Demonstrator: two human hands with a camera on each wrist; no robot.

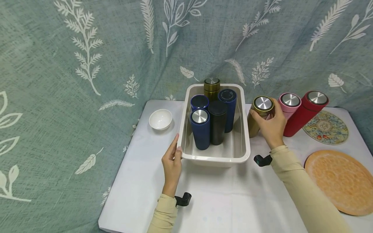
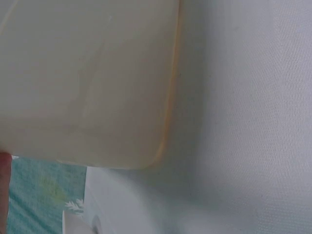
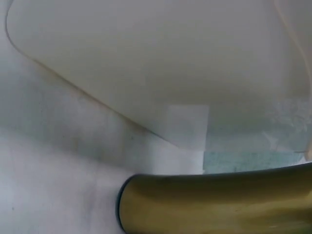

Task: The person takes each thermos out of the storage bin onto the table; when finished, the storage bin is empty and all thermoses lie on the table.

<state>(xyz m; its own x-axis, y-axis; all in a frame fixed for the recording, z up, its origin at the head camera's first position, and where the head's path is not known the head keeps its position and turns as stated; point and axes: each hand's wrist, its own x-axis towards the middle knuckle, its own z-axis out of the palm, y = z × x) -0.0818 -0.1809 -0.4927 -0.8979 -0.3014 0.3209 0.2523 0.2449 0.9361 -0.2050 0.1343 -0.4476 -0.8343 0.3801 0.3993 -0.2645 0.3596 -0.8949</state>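
In the head view my right hand (image 1: 271, 126) grips a gold thermos flask (image 1: 254, 124) near its steel-topped lid, just right of a white plastic basin (image 1: 215, 159). The flask's lower body (image 3: 214, 202) crosses the bottom of the right wrist view, beside the basin's outer wall (image 3: 146, 63). With thumb and fingers my left hand (image 1: 172, 165) holds the basin's front left corner. Inside the basin stand a blue flask with a steel top (image 1: 200, 132), a black flask (image 1: 218, 124), two other blue flasks (image 1: 230, 110) and a gold one (image 1: 211, 88).
Right of the held flask are a pink flask (image 1: 288, 105) and a tilted red flask (image 1: 304, 113). Farther right lie a patterned round mat (image 1: 326, 127) and an orange round board (image 1: 341, 181). A white bowl (image 1: 160, 119) sits left of the basin on the white table (image 1: 140, 184).
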